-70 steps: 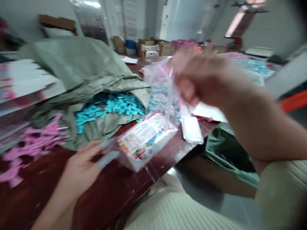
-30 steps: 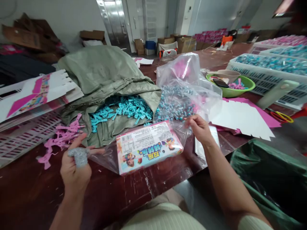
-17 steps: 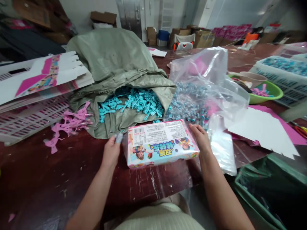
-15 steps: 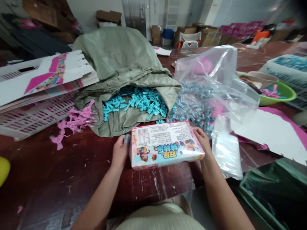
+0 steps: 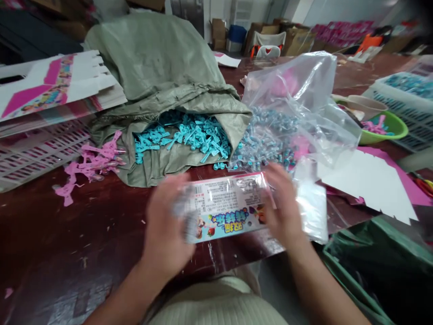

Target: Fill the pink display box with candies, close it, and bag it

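Note:
A printed cardboard box [image 5: 230, 203] with a barcode, small text and cartoon artwork lies before me in a shiny clear wrap. At its left end, my left hand [image 5: 169, 216] grips it, with greyish covering on the fingertips. My right hand [image 5: 282, 207] grips the opposite end, thumb side over the top face. Both hands are smeared by motion, and they hide the ends of the box. Beyond the box, a grey-green sack [image 5: 158, 72] lies with its mouth toward me, showing turquoise plastic pieces [image 5: 199, 135].
Pink plastic pieces [image 5: 94, 162] lie left, beside a white basket [image 5: 40, 153] under flat printed cartons [image 5: 57, 85]. A clear bag [image 5: 304, 90] of small blue-capped parts sits right, near a green bowl [image 5: 389, 131]. A green-lined bin [image 5: 379, 266] stands lower right.
Both hands have shifted farther over the ends of the box and now cover more of it. The box's near face has tipped more toward me. The whole view has moved slightly.

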The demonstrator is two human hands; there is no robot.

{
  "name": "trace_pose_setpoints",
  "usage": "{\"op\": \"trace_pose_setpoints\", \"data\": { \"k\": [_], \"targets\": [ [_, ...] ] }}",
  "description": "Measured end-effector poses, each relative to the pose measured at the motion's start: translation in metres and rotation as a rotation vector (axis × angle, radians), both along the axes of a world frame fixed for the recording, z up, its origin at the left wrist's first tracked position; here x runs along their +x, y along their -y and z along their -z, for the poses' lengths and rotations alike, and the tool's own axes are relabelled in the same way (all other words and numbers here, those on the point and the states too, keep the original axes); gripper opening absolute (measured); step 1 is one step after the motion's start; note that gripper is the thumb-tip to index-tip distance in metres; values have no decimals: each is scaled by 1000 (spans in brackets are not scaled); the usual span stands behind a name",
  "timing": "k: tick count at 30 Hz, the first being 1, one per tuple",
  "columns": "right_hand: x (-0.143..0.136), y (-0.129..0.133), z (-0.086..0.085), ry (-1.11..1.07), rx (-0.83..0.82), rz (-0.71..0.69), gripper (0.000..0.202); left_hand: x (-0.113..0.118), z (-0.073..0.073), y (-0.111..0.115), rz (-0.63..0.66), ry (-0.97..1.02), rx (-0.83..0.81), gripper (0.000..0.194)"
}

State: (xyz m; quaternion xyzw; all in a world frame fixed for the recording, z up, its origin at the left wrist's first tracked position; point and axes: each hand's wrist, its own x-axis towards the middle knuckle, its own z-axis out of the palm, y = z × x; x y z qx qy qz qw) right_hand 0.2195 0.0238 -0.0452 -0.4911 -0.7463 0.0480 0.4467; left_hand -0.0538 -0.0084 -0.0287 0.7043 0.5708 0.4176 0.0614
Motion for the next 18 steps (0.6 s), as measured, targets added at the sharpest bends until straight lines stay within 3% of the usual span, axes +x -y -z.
{"op": "trace_pose_setpoints", "data": {
  "k": [2, 3, 5, 8, 11, 12, 14, 16, 18],
  "targets": [
    [-24, 2, -12, 322, -63, -264, 59, 16, -8, 0, 327, -309, -87, 57],
    [-27, 1, -13, 427, -107, -315, 62, 16, -7, -2, 407, -433, -128, 56],
    [-12, -5, -7, 499, -207, -299, 66, 1, 5, -8, 402, -529, -215, 61],
    [33, -14, 16, 248, -337, -344, 72, -32, 35, -15, 441, -311, -357, 81],
    [50, -22, 32, -398, -336, -396, 54, -29, 54, -21, 547, 185, -338, 123],
    [46, -24, 30, -630, -356, -351, 50, -21, 52, -25, 521, 360, -332, 128],
    [31, -33, 16, -968, -511, -233, 58, -2, 37, -36, 370, 665, -386, 114],
    [18, -49, -7, -1084, -830, -161, 70, 8, 11, -50, 151, 864, -538, 85],
    [10, -72, -27, -1053, -1161, -138, 81, 4, -12, -62, -8, 914, -772, 68]
  ]
}}
